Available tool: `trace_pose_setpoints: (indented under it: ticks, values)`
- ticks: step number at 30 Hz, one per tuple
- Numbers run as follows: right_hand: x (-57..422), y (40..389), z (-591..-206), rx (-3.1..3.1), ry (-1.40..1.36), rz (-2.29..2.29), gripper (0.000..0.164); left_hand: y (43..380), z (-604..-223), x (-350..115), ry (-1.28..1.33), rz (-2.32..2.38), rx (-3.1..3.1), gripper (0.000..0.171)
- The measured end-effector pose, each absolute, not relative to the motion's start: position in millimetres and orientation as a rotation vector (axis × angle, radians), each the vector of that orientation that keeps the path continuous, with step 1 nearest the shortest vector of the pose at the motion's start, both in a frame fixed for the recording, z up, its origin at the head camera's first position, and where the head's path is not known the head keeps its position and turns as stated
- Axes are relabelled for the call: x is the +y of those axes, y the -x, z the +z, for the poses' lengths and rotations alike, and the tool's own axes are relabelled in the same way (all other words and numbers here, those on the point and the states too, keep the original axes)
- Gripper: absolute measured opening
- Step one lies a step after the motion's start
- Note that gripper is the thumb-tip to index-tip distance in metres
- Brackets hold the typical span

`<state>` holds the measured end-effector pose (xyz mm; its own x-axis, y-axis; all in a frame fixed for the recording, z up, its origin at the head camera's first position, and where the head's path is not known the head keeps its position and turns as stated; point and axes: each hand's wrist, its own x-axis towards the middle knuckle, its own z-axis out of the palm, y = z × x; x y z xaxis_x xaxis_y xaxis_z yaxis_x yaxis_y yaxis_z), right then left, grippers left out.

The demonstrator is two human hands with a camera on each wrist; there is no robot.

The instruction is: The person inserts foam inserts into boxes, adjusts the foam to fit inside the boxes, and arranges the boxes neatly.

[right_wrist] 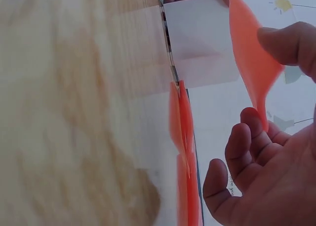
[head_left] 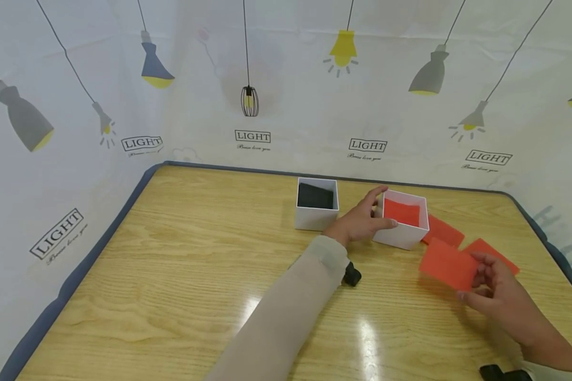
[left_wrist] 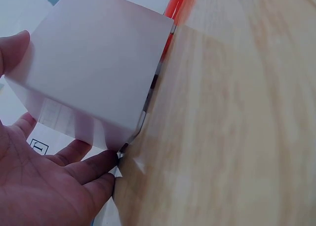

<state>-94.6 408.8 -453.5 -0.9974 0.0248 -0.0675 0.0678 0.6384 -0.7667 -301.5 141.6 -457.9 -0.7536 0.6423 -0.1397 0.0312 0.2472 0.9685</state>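
A small white box (head_left: 400,236), holding red sheets (head_left: 401,212), stands at the back right of the table. My left hand (head_left: 362,219) grips its left side, thumb at the front rim and fingers toward the back. In the left wrist view the fingertips lie along one wall of the box (left_wrist: 98,63). My right hand (head_left: 500,291) pinches a red sheet (head_left: 448,264) between thumb and fingers, to the right and in front of the box. The right wrist view shows that sheet (right_wrist: 249,48) bent in the grip, held up off the table.
Two more red sheets lie on the table, one beside the box (head_left: 443,231) and another farther right (head_left: 493,254). A second white box (head_left: 316,219) with black sheets (head_left: 315,196) inside stands left of my left hand. A printed curtain (head_left: 305,106) rises behind the wooden table (head_left: 171,254).
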Motion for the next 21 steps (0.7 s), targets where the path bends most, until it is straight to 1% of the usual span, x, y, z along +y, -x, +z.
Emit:
trace_pose_setpoints:
  ticks: [12,17,21]
  values:
    - [399.6,100.7,-444.9,2.841,-0.010,-1.414,0.081,302.6,-457.9,142.9,-0.604,1.537,2.018,0.091]
    - [395.0,103.7,-439.2,2.892,0.070,-1.423,0.080,301.9,-457.9,142.1,-0.603,1.540,2.022,0.091]
    - [397.8,105.1,-431.5,2.874,0.133,-1.529,0.077,301.5,-458.4,143.1,-0.613,1.540,2.019,0.090]
